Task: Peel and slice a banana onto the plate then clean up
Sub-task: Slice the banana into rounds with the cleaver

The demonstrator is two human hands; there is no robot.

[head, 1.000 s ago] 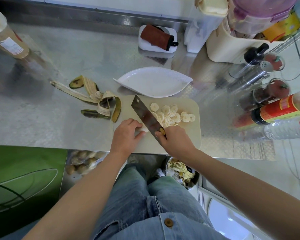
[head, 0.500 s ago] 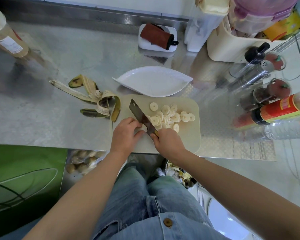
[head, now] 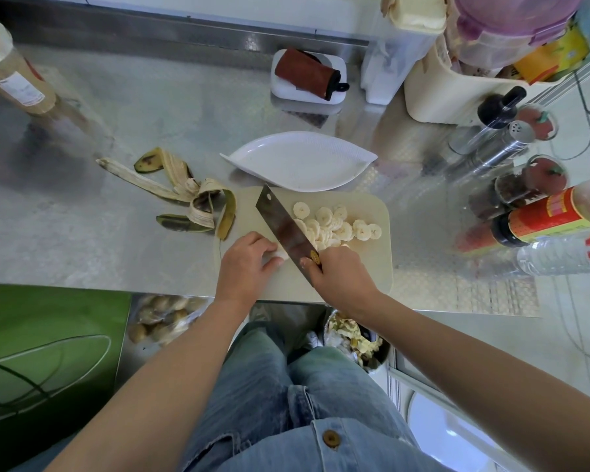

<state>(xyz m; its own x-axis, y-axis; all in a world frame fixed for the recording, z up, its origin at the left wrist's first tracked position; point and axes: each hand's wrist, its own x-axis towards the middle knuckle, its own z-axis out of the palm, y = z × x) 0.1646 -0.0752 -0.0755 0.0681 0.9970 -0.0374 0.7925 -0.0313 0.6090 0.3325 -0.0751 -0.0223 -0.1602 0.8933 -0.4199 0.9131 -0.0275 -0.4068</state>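
Note:
A beige cutting board (head: 372,267) lies at the counter's front edge with several banana slices (head: 334,224) piled on its far half. My left hand (head: 244,264) pinches the short remaining banana end (head: 281,255) against the board. My right hand (head: 341,274) grips the handle of a cleaver (head: 283,229), whose blade stands between the banana end and the slices. A white leaf-shaped plate (head: 297,161) sits just behind the board with nothing on it. The banana peel (head: 188,195) lies spread on the counter to the left.
The steel counter (head: 99,240) carries a tall bottle (head: 12,78) at far left, a white dish with a brown pouch (head: 309,76) behind the plate, and spice jars and sauce bottles (head: 539,212) at right. A bin with scraps (head: 355,338) stands below the counter edge.
The cleaver rose, came down through the banana end, and is lifted again with more blade showing. My left hand has stayed on the shrinking banana end.

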